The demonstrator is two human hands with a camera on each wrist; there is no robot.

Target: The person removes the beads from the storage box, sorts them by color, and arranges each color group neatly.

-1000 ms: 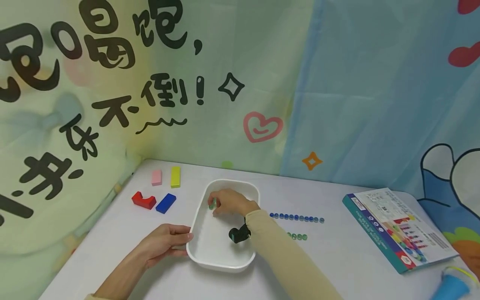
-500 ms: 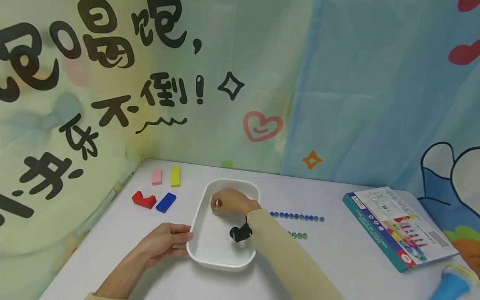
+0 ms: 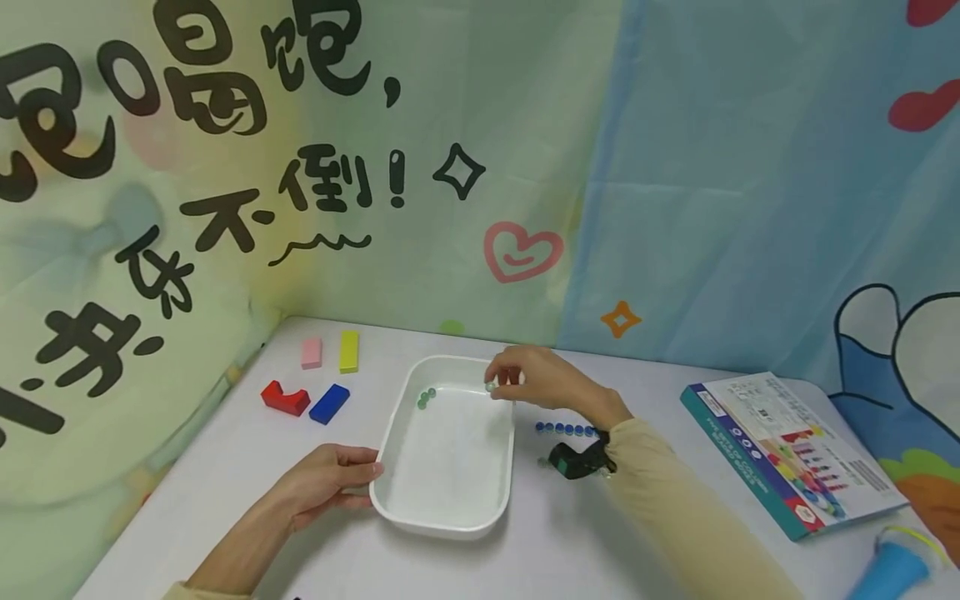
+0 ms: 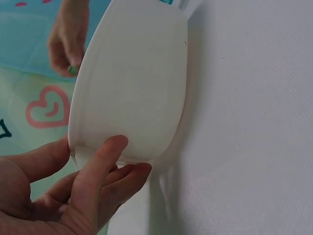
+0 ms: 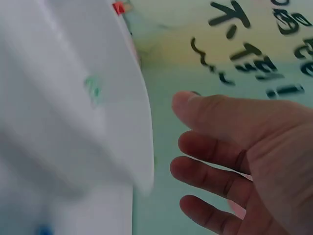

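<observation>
On bench [image 3: 675, 533], centre: white tray [image 3: 450, 467], long side running away from camera. Left hand [image 3: 322, 483] at near-left corner of tray, thumb on rim, fingers curled under the wall; same hold in left wrist view [image 4: 83, 191] against tray underside [image 4: 132, 83]. Right hand [image 3: 543, 379] above far-right rim of tray, fingertips pinching one small green bead [image 3: 491, 387], narrow grip. Right wrist view blurred: right hand [image 5: 244, 156] beside tray wall [image 5: 88, 122], fingers loosely bent, bead hidden there. Inside tray, far-left corner: green beads [image 3: 425, 398], a few, close together. Right of tray on bench: row of blue beads [image 3: 566, 429], partly covered by right wrist. Black wrist camera [image 3: 576, 459] strapped under right wrist. Left of tray, well apart: red block [image 3: 286, 398], blue block [image 3: 330, 403], pink block [image 3: 311, 352], yellow block [image 3: 348, 351]. Far right: game box [image 3: 787, 454], blue cup [image 3: 892, 567] at bench edge.
</observation>
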